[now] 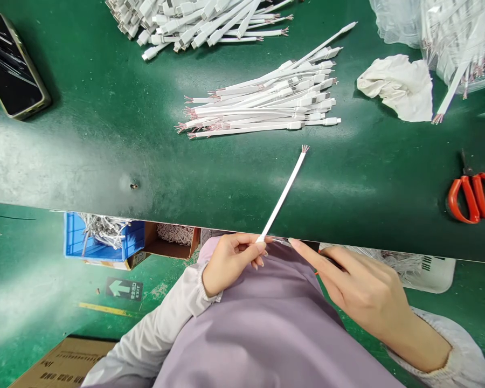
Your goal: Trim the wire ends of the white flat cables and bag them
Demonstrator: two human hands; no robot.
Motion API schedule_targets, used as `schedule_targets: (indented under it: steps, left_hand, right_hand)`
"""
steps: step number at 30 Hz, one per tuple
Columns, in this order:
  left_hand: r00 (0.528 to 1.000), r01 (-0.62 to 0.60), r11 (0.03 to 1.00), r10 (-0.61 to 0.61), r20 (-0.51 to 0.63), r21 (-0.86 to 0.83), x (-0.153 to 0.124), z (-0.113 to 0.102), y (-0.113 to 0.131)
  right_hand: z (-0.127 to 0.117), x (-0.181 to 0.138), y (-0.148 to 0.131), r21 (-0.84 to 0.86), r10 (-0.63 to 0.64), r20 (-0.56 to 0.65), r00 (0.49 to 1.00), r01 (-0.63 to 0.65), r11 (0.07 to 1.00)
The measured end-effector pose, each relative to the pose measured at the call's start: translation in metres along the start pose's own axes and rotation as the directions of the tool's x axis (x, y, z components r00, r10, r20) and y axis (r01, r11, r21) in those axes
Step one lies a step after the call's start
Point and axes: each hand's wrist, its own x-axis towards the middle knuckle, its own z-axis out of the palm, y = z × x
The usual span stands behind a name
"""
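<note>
My left hand point(236, 261) pinches a short white cable point(285, 191) by its connector end at the table's front edge. The cable slants up to the right over the table, and its far end shows bare pinkish wire strands. My right hand point(359, 285) is closed round a tool with a thin metal tip point(282, 242), its index finger stretched along it. Bits of orange handle show beside the fingers; the rest is hidden, so its exact kind is unclear. The metal tip lies close to the connector end; whether they touch I cannot tell.
Beyond the held cable lies a bundle of white cables point(262, 105); another pile point(210, 21) is farther back. Red-handled scissors point(473, 196), crumpled white cloth point(398, 86) and bagged cables point(464, 43) are right, a phone point(14, 67) left. A blue bin point(73, 237) stands below.
</note>
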Motion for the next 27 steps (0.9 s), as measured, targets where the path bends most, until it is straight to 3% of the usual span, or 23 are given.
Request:
schedule_targets:
  steps: [10, 27]
  left_hand:
    - [1.0, -0.012, 1.0, 0.012, -0.009, 0.019, 0.0005, 0.0005, -0.0023]
    - [0.992, -0.092, 0.97, 0.11, -0.068, 0.225, -0.0024, 0.0046, -0.0023]
  right_hand:
    - [0.0012, -0.0011, -0.001, 0.011, 0.012, 0.008, 1.0, -0.012, 1.0]
    - [0.0008, 0.0028, -0.0054, -0.021, 0.026, -0.03, 0.999, -0.026, 0.999]
